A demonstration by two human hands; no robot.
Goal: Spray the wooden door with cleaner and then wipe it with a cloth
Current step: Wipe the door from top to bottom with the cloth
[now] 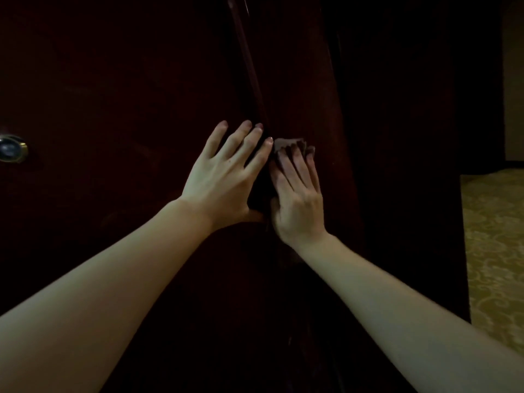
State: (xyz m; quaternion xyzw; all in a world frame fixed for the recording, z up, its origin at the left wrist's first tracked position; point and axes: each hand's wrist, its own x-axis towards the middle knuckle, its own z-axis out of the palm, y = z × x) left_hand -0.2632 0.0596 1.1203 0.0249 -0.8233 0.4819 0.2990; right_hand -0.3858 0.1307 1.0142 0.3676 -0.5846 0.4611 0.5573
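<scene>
At centre: door [113, 80] fills the view, its edge running up between the hands.
Left hand [224, 177]: flat, fingers spread, bracing the door face — empty.
Right hand [297, 199]: pressed flat on the cloth [286, 144], pinning it against the wood right of the edge.
Risk: door may swing under pressure; fingers near the edge gap could pinch.
Materials: dark glossy wood; soft crumpled cloth; round brass knob [12, 148] far left; patterned carpet [493, 251] at right.

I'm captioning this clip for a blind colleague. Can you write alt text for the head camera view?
The right hand presses a small cloth flat against a dark wooden door, while the left hand rests open on the door beside it. A round metal fitting shows at far left, patterned carpet at right.
</scene>
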